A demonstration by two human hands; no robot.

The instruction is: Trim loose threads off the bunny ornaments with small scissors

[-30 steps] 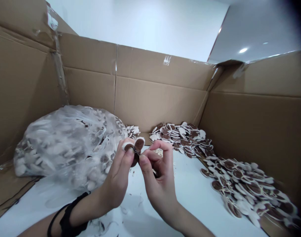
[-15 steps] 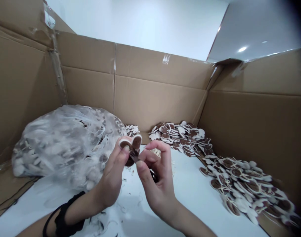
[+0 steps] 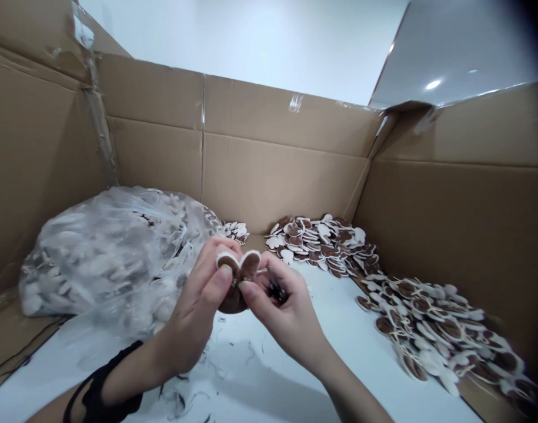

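Note:
My left hand (image 3: 198, 305) pinches a small brown plush piece with two white-edged ears (image 3: 239, 271), held up over the white surface. My right hand (image 3: 284, 317) is closed against the same piece from the right, thumb and forefinger at its middle, with something small and dark (image 3: 276, 291) tucked in its fingers. A black band circles my left wrist (image 3: 102, 388).
A clear plastic bag (image 3: 114, 252) full of similar pieces lies at the left. Piles of brown-and-white pieces lie at the back (image 3: 321, 244) and along the right (image 3: 431, 323). Cardboard walls (image 3: 277, 170) enclose the white surface (image 3: 339, 346). Thread scraps (image 3: 184, 399) lie near my left wrist.
My right hand has moved in from a slight gap and its fingers have curled onto the piece. My left hand has turned the piece a little, ears still up.

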